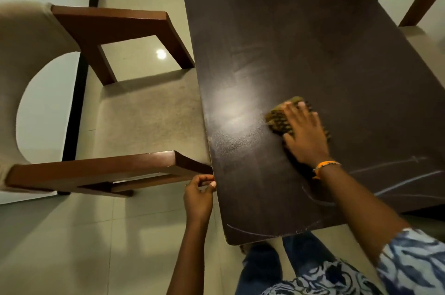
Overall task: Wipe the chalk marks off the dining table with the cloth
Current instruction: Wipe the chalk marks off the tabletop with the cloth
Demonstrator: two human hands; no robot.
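The right hand [304,134], fingers straight and spread, is pressing flat on the cloth [279,117] mid-worktop [301,37]. The left hand [198,194], fingers curled, is pinching the worktop's left edge. Chalk marks [399,182] are lying along the near edge, with bare surface beyond. A chair [144,114] is standing against the left side.

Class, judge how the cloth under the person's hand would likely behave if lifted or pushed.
The cloth probably flops when lifted: it lies bunched under the flat right hand. It likely slides easily, since the table looks smooth and glossy.
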